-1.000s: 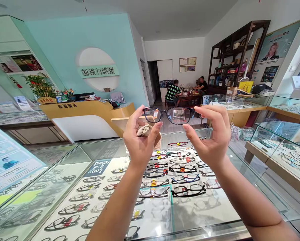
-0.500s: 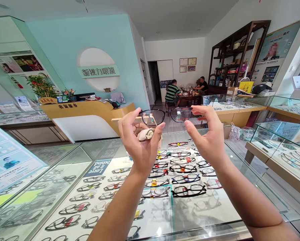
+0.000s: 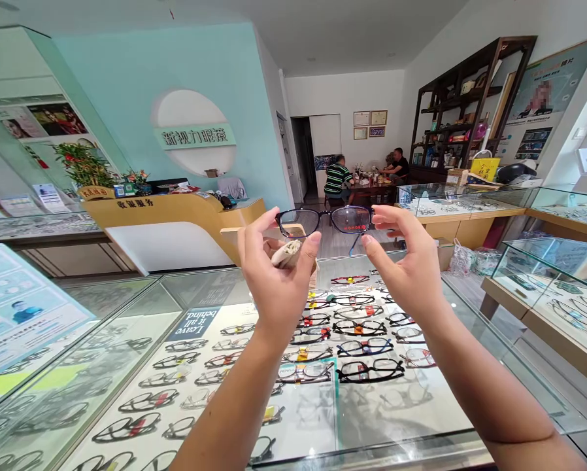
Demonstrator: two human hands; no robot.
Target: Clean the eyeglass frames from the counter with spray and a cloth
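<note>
A pair of dark-framed glasses (image 3: 325, 213) is held up level above the glass display case. My left hand (image 3: 278, 275) pinches its left end and also has a rolled beige cloth (image 3: 286, 253) tucked in the palm. At the other end of the frame, the fingertips of my right hand (image 3: 404, 252) grip the right corner, with the thumb lower down near a thin dark blue temple arm. Red print shows on the right lens.
Below the hands, the glass case (image 3: 372, 418) holds many spectacles in rows. A curved counter (image 3: 176, 216) stands beyond. Two people sit at a table far back. More glass cases (image 3: 548, 288) line the right side, and a printed sign (image 3: 23, 307) leans at left.
The glasses have tilted in my fingers, so the lenses sit slightly higher, red print now shows, and a temple arm hangs below the right lens. The cloth has turned slightly in my left hand.
</note>
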